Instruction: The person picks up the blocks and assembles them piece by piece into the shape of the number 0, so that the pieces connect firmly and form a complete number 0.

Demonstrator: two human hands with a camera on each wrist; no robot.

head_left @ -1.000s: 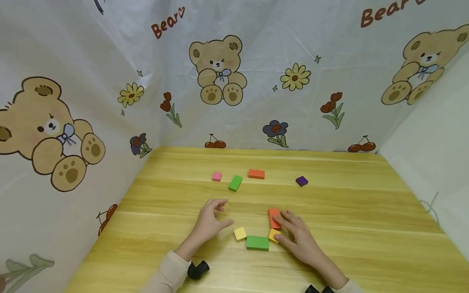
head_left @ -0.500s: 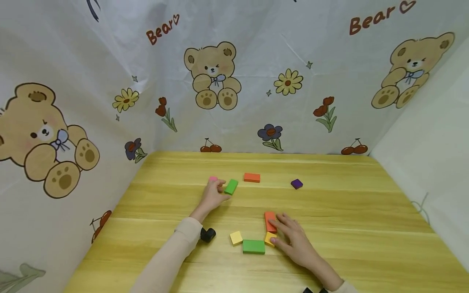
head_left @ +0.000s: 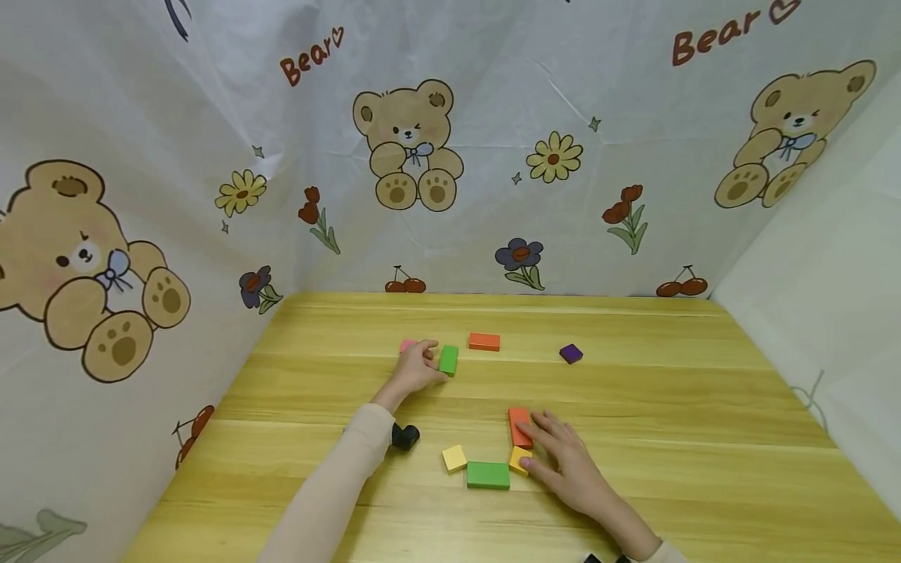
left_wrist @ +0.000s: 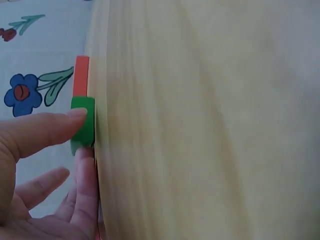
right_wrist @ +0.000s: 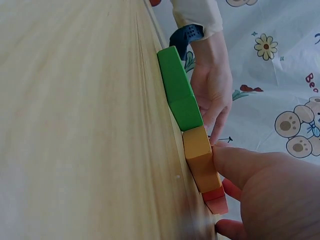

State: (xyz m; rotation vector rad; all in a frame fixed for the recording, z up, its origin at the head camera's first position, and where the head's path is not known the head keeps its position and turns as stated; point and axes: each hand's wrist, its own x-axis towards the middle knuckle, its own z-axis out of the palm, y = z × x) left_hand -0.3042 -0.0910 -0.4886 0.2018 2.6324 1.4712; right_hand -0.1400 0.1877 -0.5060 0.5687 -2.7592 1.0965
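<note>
At the back left, my left hand [head_left: 417,371] pinches a green block [head_left: 449,360] lying on the table. In the left wrist view its thumb [left_wrist: 60,126] is on the green block, with a fingertip at the block's lower end. A pink block [head_left: 407,345] is partly hidden behind that hand. My right hand [head_left: 570,469] rests nearer the front, fingers loosely bent. Its thumb touches an orange-yellow block [head_left: 520,460] and a fingertip lies on a red-orange block [head_left: 518,427]. These two join a second green block [head_left: 488,475] and a pale yellow block [head_left: 454,458] in a bent row.
Another red-orange block [head_left: 484,342] lies at the back, right of the pinched one. A purple block [head_left: 571,354] sits farther right. The wooden table [head_left: 669,407] ends at a bear-print curtain [head_left: 479,227] behind and on the left, with a white wall [head_left: 831,313] on the right.
My left hand has reached from beside the front row to the back-left green block, which has turned to stand straighter. The right hand has stayed in place; the head view has shifted slightly.
</note>
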